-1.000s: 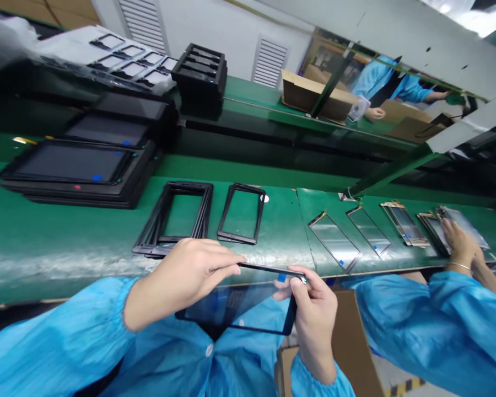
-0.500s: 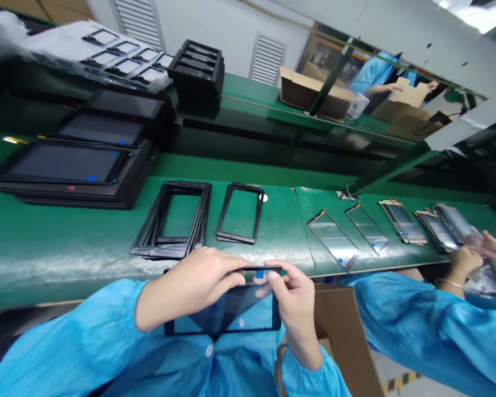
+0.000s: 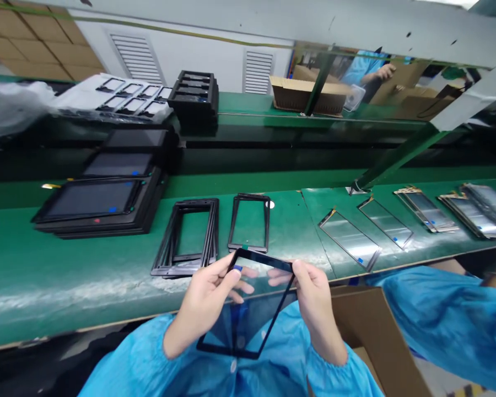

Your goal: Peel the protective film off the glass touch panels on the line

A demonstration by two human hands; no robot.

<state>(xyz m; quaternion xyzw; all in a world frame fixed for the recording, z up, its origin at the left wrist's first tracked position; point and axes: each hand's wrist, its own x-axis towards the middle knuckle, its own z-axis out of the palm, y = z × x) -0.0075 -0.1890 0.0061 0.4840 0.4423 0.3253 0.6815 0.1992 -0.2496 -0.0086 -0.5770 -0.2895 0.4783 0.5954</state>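
Between my hands is a black-bordered clear touch panel (image 3: 252,309), tilted in front of my chest above the bench's front edge. My left hand (image 3: 213,289) pinches its upper left edge beside a blue tab, and its fingers show through the glass. At the upper right corner, my right hand (image 3: 312,286) grips the rim with the thumb on the front. Just beyond lie a small pile of black frames (image 3: 248,246) and, to the left of that, a thicker stack of black frames (image 3: 190,256).
Screens on black trays (image 3: 95,201) are stacked at the left. Clear panels (image 3: 351,240) and several panel stacks (image 3: 427,209) lie to the right. A green post (image 3: 397,157) rises from the bench. An open carton (image 3: 376,320) stands by my right arm, near a co-worker's blue sleeve (image 3: 442,314).
The panel has turned from lying sideways to standing lengthwise. My left hand has moved to its left edge, my right hand to the upper right corner. The view has shifted.
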